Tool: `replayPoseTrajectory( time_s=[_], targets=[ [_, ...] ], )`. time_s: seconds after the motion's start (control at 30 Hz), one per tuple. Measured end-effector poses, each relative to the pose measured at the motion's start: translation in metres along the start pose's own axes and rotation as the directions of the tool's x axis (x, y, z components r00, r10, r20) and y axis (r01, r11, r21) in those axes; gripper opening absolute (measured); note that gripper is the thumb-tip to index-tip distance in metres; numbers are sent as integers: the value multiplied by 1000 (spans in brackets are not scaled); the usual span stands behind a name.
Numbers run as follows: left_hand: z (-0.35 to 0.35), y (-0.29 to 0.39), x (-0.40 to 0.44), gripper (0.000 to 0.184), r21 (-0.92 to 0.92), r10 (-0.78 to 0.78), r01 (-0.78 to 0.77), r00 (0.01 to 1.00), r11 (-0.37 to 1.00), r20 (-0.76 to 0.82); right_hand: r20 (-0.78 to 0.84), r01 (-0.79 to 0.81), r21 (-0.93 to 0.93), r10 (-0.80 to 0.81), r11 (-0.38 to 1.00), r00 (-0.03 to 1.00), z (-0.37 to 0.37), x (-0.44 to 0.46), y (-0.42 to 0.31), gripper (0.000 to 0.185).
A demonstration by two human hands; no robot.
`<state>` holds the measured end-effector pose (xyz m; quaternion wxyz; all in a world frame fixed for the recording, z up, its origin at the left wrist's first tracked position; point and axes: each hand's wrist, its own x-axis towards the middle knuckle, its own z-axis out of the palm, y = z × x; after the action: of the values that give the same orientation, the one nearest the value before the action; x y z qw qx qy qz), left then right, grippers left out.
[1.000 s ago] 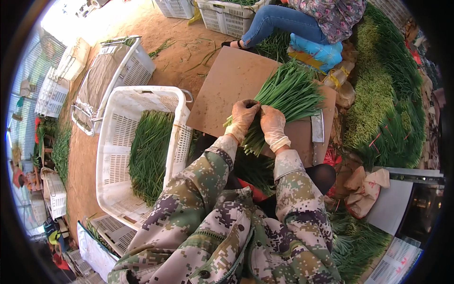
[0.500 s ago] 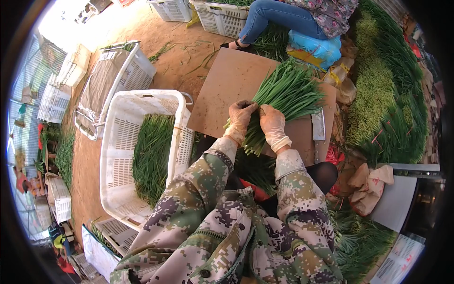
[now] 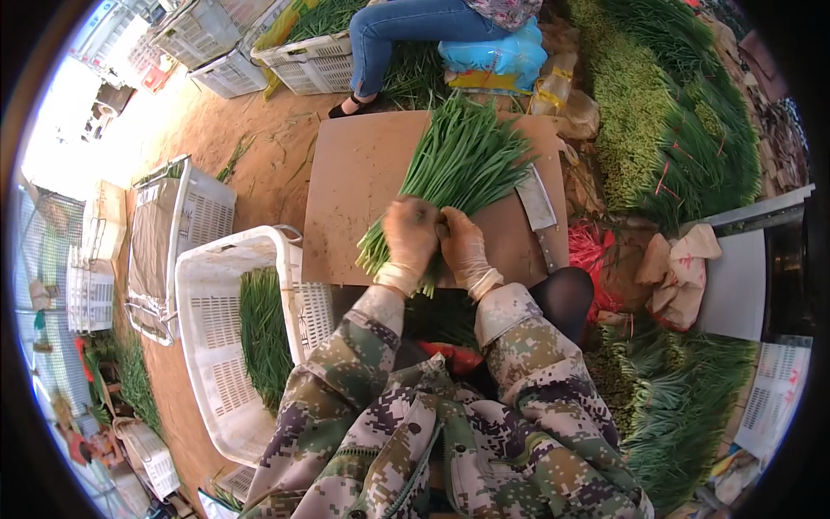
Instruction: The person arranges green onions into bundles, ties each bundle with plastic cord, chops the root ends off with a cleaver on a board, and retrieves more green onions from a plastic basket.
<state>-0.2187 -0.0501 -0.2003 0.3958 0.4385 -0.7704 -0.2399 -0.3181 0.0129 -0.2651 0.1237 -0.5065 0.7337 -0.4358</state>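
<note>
A bunch of long green chives (image 3: 471,156) lies on the brown board (image 3: 354,164), leaves away from me and pale cut ends toward me. My left hand (image 3: 410,238), thinly gloved and slightly blurred, is closed over the stalks near the cut ends. Close beside it my right hand (image 3: 465,246), also gloved, has its fingers pinched together against the bunch. What lies between those fingertips is too small to make out. A broad-bladed knife (image 3: 536,201) rests on the board right of the bunch, handle toward me.
On the left stands a white plastic crate (image 3: 212,294) holding chives (image 3: 262,333). Red plastic strands (image 3: 592,264) lie right of my knee. Chive heaps (image 3: 683,389) cover the right side. Beyond the board are a seated person's leg (image 3: 372,52) and a blue bag (image 3: 497,56).
My view has turned, so the board appears straighter. The bunch's cut ends now point further left. My left hand has moved over the stalks; my right hand stays close beside it.
</note>
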Motion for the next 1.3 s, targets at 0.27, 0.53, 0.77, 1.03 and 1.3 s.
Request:
replayPoseTrajectory(
  time_s=[0.27,0.53,0.77,1.03,1.3],
  targets=[
    [-9,0,-8,10,73,12,-18,997,997,71,-90,-70,128,82,989,993,-40,18,-25,29],
    [-10,8,11,10,23,-9,9,1000,1000,-5,483,-494,532,232,688,844,-10,29,-11,23],
    [-96,-49,16,47,-663,-513,326,852,674,-102,561,-586,651,215,482,800,-23,33,-22,29],
    [-87,-106,-94,78,-805,-791,440,608,399,-60,589,-632,656,244,413,771,-28,37,-27,30],
    [-50,-81,-39,98,-775,-723,449,691,444,-13,546,-613,686,279,393,790,-35,40,-25,30]
  ],
)
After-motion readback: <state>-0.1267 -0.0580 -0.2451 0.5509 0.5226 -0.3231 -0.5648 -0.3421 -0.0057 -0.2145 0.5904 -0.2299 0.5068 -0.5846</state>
